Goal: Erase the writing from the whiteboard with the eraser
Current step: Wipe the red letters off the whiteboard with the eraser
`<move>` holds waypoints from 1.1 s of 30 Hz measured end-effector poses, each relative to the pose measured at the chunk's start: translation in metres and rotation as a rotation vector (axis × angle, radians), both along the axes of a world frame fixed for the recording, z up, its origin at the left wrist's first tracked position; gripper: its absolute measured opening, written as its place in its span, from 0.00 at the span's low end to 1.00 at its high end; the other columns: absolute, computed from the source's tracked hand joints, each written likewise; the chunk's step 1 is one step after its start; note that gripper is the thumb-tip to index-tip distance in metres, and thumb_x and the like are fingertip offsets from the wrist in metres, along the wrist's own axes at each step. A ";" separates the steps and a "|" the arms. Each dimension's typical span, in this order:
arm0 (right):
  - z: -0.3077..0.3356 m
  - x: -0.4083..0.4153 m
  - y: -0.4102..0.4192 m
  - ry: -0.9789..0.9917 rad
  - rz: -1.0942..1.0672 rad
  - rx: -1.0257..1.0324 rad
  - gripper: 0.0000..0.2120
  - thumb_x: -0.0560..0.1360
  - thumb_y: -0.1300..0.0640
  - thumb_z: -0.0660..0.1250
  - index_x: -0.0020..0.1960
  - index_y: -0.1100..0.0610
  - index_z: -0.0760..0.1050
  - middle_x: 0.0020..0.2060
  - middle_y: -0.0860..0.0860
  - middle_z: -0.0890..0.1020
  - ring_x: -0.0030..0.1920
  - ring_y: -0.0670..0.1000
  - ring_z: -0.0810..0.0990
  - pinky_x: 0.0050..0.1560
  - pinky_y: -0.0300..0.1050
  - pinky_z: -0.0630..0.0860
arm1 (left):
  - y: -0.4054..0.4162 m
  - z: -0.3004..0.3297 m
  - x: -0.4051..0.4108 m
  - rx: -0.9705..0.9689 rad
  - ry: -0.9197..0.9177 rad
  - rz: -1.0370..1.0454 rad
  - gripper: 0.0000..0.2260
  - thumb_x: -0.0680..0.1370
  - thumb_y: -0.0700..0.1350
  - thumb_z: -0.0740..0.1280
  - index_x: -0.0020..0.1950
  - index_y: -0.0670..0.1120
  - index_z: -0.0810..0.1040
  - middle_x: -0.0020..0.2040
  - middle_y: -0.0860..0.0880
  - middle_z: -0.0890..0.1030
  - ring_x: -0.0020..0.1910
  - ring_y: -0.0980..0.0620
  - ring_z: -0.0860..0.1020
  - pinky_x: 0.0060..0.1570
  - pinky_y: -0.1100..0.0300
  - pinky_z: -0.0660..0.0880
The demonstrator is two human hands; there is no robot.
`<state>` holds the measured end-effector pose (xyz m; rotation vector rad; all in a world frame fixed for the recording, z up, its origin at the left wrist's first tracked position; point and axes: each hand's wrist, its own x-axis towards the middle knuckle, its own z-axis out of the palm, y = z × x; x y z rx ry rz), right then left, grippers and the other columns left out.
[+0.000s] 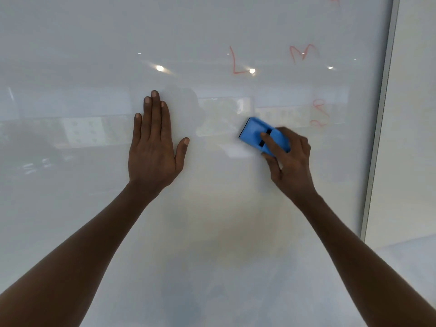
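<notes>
A glossy whiteboard [94, 43] fills nearly the whole head view, its pale surface mirroring ceiling lights as bright spots and a hazy band of room behind the person. The left hand [154, 147] lies flat against the board left of centre, fingers straight and close together pointing up, thumb spread out to the right, grasping nothing. To its right and slightly lower, the right hand [289, 159] grasps a blue eraser [262, 134], with its fingers curled over the eraser's lower right end and the thumb along the near edge; one finger lies across the blue back next to two short black slots. The eraser sits tilted, its upper left end free and showing a dark edge where the pad meets the board, so it looks pressed to the surface, though the hand and eraser are a little blurred. Red marker writing remains up and to the right of the eraser: a letter L [237, 61] well above it, a smeared letter M [303, 53] farther right at about the same height, and a faint looping red mark [319, 113] just right of the eraser, near the hand's knuckles. A trace of more red writing [333, 0] shows at the top edge. The board's grey metal frame [382, 114] runs down the right side, with a plain light wall [415, 114] beyond it
</notes>
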<state>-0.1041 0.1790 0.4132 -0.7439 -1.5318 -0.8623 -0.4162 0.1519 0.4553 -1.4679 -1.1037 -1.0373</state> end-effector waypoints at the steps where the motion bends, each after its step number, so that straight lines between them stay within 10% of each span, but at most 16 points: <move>1: 0.007 0.001 0.000 0.020 0.001 -0.003 0.18 0.80 0.55 0.65 0.70 0.52 0.73 0.64 0.60 0.73 0.61 0.57 0.70 0.65 0.49 0.64 | 0.000 0.000 -0.001 0.001 0.000 0.000 0.34 0.87 0.57 0.53 0.84 0.36 0.49 0.85 0.37 0.50 0.85 0.40 0.48 0.83 0.48 0.47; 16: 0.004 -0.063 -0.009 0.333 0.082 -0.043 0.20 0.79 0.53 0.66 0.71 0.52 0.72 0.67 0.58 0.72 0.57 0.58 0.70 0.57 0.48 0.66 | 0.000 -0.001 0.001 0.012 -0.010 0.013 0.33 0.87 0.56 0.54 0.84 0.36 0.50 0.84 0.36 0.51 0.85 0.40 0.49 0.84 0.48 0.47; 33: -0.123 -0.095 -0.027 -0.263 0.174 -0.110 0.18 0.80 0.55 0.63 0.69 0.52 0.70 0.66 0.57 0.73 0.54 0.55 0.75 0.56 0.50 0.71 | -0.003 -0.001 0.000 -0.010 -0.023 -0.009 0.33 0.87 0.56 0.54 0.84 0.37 0.50 0.85 0.38 0.50 0.85 0.42 0.48 0.84 0.50 0.46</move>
